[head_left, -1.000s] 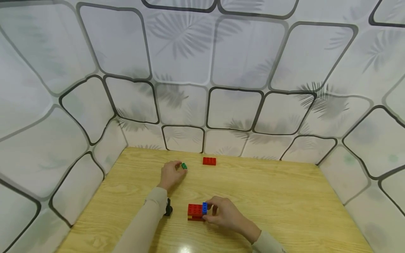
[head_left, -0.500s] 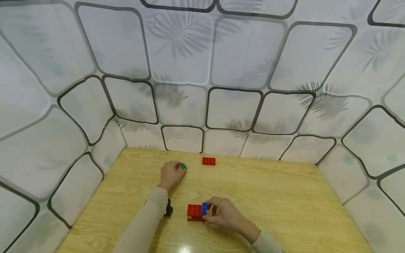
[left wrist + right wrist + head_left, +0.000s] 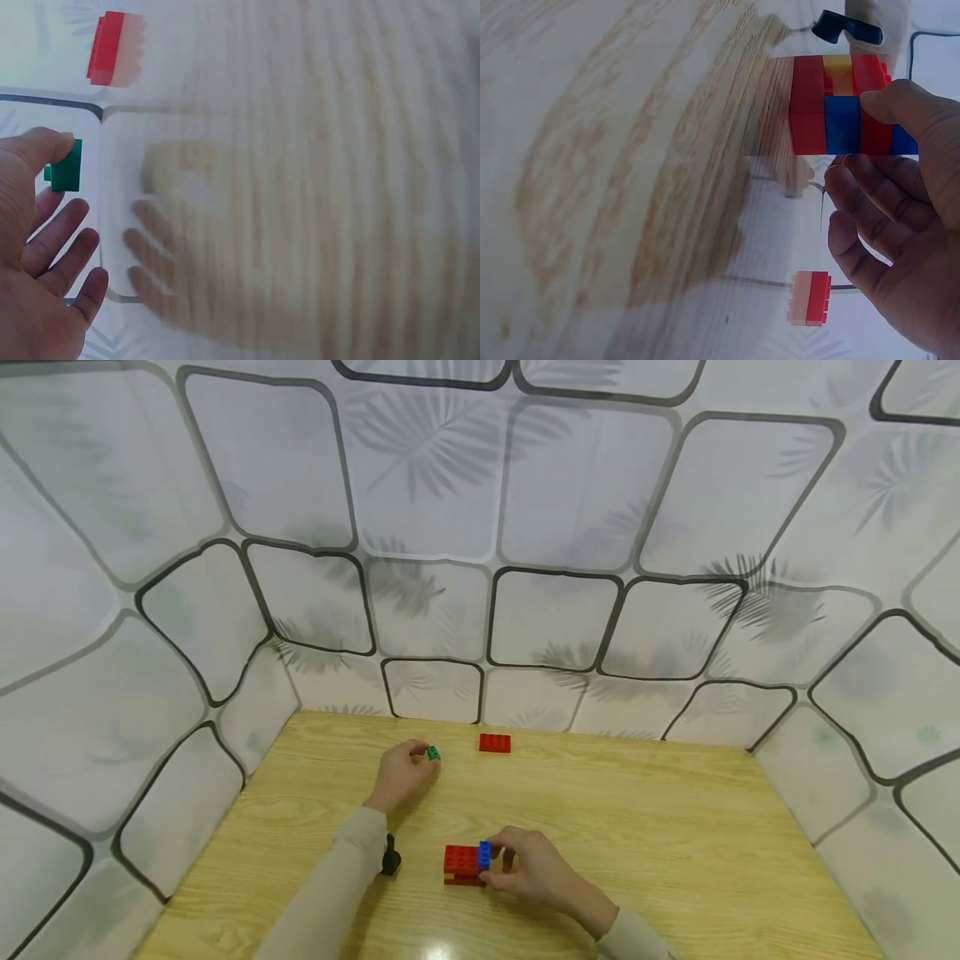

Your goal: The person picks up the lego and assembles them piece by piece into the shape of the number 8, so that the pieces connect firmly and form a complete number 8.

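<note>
In the head view my left hand (image 3: 400,774) is at the back left of the table, pinching a small green brick (image 3: 433,752) between thumb and a finger. The left wrist view shows this green brick (image 3: 67,166) held off the tabletop, the other fingers loosely bent. Near the front, my right hand (image 3: 536,864) grips the right end of a block stack (image 3: 461,860). Red layers sandwich yellow and blue bricks, and a blue brick (image 3: 484,856) sits on top at the right end. In the right wrist view the thumb presses the stack's upper red brick (image 3: 870,71).
A loose red brick (image 3: 495,743) lies at the table's back edge, right of the left hand. The wooden table (image 3: 637,810) is bordered by patterned cloth walls (image 3: 558,618) at the back and sides. A black device (image 3: 391,857) is at the left wrist.
My left hand and forearm have shifted slightly to the left, carrying the green brick along. The right hand and the stack stay where they were.
</note>
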